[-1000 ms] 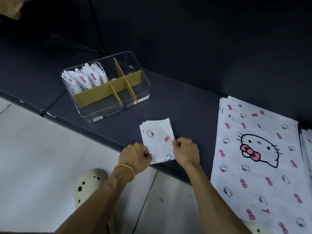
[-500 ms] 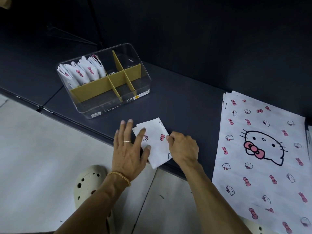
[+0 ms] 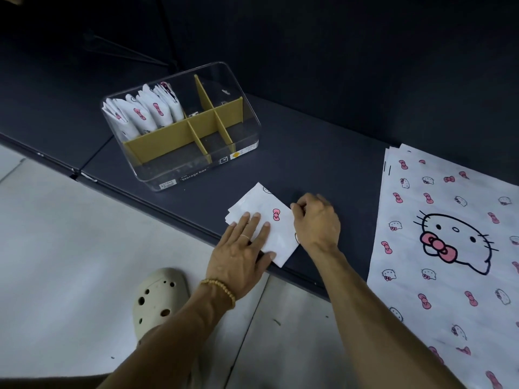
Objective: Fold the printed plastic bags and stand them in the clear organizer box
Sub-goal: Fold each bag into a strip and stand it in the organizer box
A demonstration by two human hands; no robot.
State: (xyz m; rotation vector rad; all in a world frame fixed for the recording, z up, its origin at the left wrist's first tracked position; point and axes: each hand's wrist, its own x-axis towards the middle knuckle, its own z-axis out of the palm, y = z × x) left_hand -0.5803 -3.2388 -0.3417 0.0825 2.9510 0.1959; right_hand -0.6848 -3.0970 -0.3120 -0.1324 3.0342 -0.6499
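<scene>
A folded white bag [image 3: 276, 220] printed with pink bows lies near the front edge of the dark table [image 3: 323, 164]. My left hand [image 3: 241, 251] presses flat on its left part with straight fingers. My right hand [image 3: 316, 220] pinches the bag's right edge with curled fingers. The clear organizer box [image 3: 196, 169] with tan dividers stands behind and to the left; several folded bags [image 3: 146, 113] stand in its back left compartment. A stack of flat printed bags [image 3: 455, 248] lies to the right.
The table's front edge runs diagonally just below my hands. Beneath it is a pale tiled floor [image 3: 56, 262] with my foot in a cream perforated clog [image 3: 158, 299]. A dark wall rises behind the table.
My left hand opened from curled to flat and slid onto the folded bag. The bag turned slightly. My right hand kept its pinch on the right edge.
</scene>
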